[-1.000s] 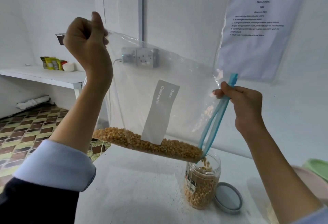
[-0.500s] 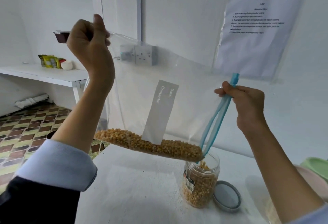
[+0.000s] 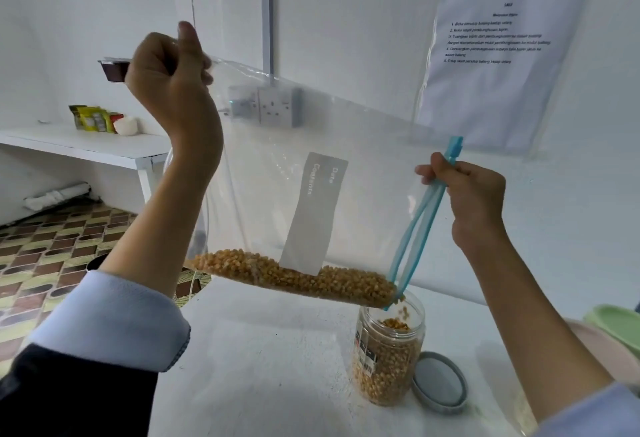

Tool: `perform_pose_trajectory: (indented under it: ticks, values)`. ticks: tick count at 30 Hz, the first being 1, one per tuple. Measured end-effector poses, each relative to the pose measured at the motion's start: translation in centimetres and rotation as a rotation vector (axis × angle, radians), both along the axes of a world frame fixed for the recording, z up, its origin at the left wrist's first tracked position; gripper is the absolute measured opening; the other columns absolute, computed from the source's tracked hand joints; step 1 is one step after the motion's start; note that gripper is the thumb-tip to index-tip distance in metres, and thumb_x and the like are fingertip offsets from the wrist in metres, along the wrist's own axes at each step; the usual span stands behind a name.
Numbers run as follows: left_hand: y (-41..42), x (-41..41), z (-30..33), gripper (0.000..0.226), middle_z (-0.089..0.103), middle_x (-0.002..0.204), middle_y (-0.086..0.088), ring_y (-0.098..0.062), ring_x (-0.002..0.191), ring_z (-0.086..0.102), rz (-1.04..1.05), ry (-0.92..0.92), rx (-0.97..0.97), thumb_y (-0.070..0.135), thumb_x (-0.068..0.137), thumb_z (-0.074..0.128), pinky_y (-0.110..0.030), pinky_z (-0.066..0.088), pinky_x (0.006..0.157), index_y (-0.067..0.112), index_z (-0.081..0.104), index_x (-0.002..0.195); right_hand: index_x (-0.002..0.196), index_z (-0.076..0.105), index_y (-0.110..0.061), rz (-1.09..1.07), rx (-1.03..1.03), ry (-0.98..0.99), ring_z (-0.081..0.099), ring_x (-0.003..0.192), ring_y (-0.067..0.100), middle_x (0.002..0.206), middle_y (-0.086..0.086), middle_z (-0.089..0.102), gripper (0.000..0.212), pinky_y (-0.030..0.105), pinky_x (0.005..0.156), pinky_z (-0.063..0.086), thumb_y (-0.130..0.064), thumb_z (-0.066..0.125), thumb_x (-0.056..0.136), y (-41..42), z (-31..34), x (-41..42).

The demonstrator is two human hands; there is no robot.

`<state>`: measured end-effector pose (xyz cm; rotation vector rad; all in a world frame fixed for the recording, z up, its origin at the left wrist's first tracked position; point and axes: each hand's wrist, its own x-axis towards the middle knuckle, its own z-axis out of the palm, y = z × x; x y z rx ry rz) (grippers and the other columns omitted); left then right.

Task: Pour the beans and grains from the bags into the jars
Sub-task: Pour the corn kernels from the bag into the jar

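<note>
A large clear zip bag [image 3: 363,166] with a grey label hangs tilted above the white table [image 3: 263,360]. Yellow corn kernels [image 3: 294,274] lie along its lower edge and spill from the open blue zip corner into a clear plastic jar [image 3: 388,353], which stands about two-thirds full. My left hand [image 3: 169,80] pinches the bag's bottom corner, raised high at the left. My right hand [image 3: 467,197] grips the blue zip strip lower at the right, above the jar.
The jar's grey lid [image 3: 440,381] lies on the table right of the jar. Green and pink bowls [image 3: 616,329] sit at the right edge. A wall socket [image 3: 273,107], a taped instruction sheet [image 3: 495,52] and a side shelf with packets [image 3: 93,118] are behind.
Kernels keep falling into the jar and the heap in the bag has slid toward the zip corner. Both hands hold almost the same places.
</note>
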<state>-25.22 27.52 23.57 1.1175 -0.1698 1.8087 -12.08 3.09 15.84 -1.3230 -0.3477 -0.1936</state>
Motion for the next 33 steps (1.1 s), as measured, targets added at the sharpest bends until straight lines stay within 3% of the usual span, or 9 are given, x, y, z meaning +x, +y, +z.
perform_pose_trajectory:
  ticks: [4,8,11,17,33]
  values:
    - [0.2,-0.3,0.3,0.041,0.045,0.044,0.007,-0.017,0.044,0.042,0.028,-0.015,0.019,0.013,0.086,0.061,-0.025,0.033,0.048,0.023,0.04,0.052,0.076,0.069,-0.014,0.0,0.004,0.001,0.064,0.07,0.003,0.071,-0.007,0.071,0.014,0.008,0.069,0.046,-0.021,0.068,0.087,0.1,-0.1,0.0]
    - [0.0,-0.3,0.4,0.039,0.044,0.045,0.015,-0.012,0.044,0.042,0.071,-0.023,0.063,0.014,0.086,0.06,-0.024,0.035,0.049,0.023,0.039,0.055,0.078,0.071,-0.012,0.063,-0.087,-0.005,0.065,0.079,0.007,0.082,-0.001,0.073,0.016,0.02,0.089,0.045,-0.024,0.067,0.088,0.1,0.0,-0.2]
    - [0.0,-0.4,0.5,0.04,0.043,0.043,0.017,-0.01,0.044,0.043,0.104,-0.027,0.086,0.013,0.087,0.06,-0.024,0.036,0.05,0.024,0.039,0.055,0.072,0.07,-0.014,0.024,-0.044,-0.007,0.067,0.08,0.014,0.076,-0.001,0.073,0.016,0.027,0.094,0.048,-0.022,0.069,0.086,-0.1,0.0,-0.5]
    - [-0.1,-0.5,0.6,0.039,0.042,0.045,0.017,-0.013,0.046,0.045,0.143,-0.036,0.116,0.018,0.087,0.06,-0.029,0.037,0.05,0.025,0.037,0.056,0.084,0.07,-0.008,0.083,-0.073,-0.011,0.069,0.065,0.018,0.082,0.005,0.074,0.014,0.033,0.081,0.058,-0.022,0.068,0.085,-1.1,0.2,-1.4]
    - [-0.5,-0.5,0.6,0.04,0.042,0.044,0.017,-0.009,0.045,0.045,0.224,-0.049,0.145,0.018,0.088,0.058,-0.028,0.037,0.05,0.026,0.035,0.057,0.08,0.069,-0.006,0.104,-0.101,0.006,0.07,0.057,0.021,0.075,0.006,0.073,0.013,0.025,0.063,0.059,-0.019,0.069,0.084,-1.7,0.3,-2.5]
